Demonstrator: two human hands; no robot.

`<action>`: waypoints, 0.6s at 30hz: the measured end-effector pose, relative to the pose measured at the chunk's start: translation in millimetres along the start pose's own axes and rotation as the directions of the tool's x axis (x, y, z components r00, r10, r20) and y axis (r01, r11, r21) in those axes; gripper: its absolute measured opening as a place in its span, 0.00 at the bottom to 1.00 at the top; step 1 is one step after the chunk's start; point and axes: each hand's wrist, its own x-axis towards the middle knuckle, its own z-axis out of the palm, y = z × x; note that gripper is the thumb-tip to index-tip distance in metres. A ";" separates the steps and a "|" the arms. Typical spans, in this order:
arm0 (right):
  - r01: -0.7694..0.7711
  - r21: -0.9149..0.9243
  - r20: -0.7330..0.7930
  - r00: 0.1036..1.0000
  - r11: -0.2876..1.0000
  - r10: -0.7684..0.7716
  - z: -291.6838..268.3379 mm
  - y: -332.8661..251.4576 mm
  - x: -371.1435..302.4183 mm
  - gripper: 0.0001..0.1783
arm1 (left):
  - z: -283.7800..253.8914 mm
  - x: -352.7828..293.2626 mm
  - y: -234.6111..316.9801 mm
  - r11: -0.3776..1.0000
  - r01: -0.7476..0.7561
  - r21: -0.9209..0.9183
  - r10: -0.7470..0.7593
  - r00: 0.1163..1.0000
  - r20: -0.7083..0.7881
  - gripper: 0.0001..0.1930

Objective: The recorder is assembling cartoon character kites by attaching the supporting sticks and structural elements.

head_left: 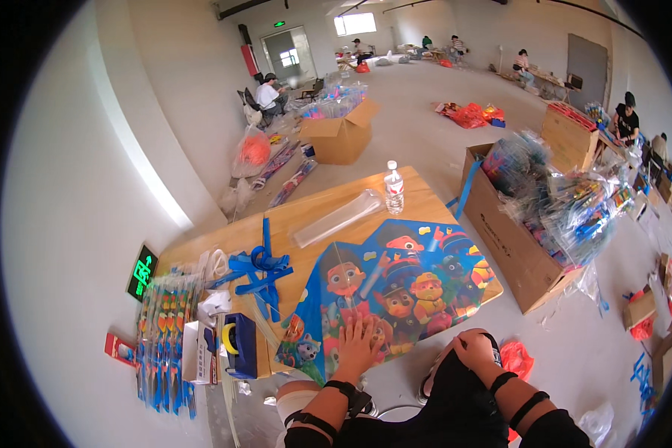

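Observation:
A large glossy sheet (418, 287) printed with cartoon characters on blue covers the near right of the wooden table and hangs slightly over its front edge. My left hand (357, 345) presses flat on its lower part, fingers spread. Over my right knee rests my right hand (476, 349), its fingers curled and no object visible in them. Beyond the sheet lies a stack of clear plastic sleeves (339, 218), beside an upright clear water bottle (394, 188). Loose blue strips (261, 265) lie tangled left of the sheet. A blue tape dispenser (240, 346) stands at the table's near left.
A white box (199, 351) and a bundle of packaged colourful items (164, 340) sit at the left wall. To the right is a large cardboard box (517, 261) full of plastic-wrapped goods. Another open carton (340, 138) stands beyond the table. Several people work farther off.

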 end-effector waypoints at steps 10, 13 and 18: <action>0.068 -0.029 -0.060 0.996 0.997 -0.070 9.7 13.3 2.0 0.14 | 9.6 -8.8 -2.4 1.000 0.015 -0.005 -0.015 1.000 0.024 0.38; 0.106 -0.054 -0.052 0.993 0.993 -0.109 12.1 13.4 2.9 0.14 | -1.0 -7.6 0.0 0.999 0.042 -0.025 -0.042 0.999 0.028 0.38; 0.060 -0.002 -0.035 0.998 0.998 -0.060 14.1 19.7 0.6 0.15 | -55.1 1.4 -32.0 0.986 0.112 -0.124 -0.132 0.976 -0.172 0.34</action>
